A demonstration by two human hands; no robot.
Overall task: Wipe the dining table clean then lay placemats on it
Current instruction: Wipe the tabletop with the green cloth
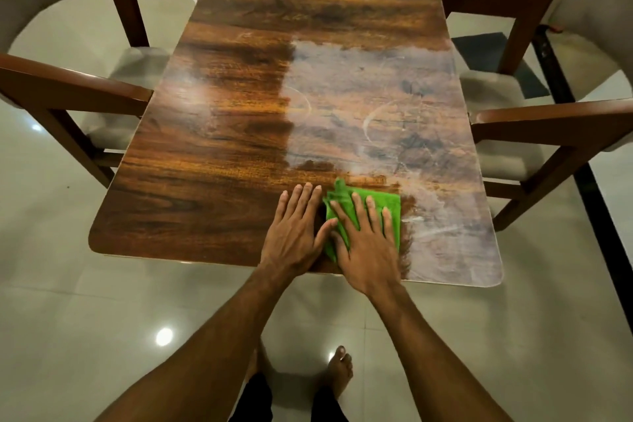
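wiping step in hand; laying not yet begun. the folded green cloth point(383, 204) lay by the table's point(205, 154) near edge, right of centre. the right hand point(366, 247) pressed it flat-fingered; the left hand point(294, 233) rested flat beside it, holding nothing. the next stroke should cross the dull film point(394, 106) over the glossy wood-grain top's right half.
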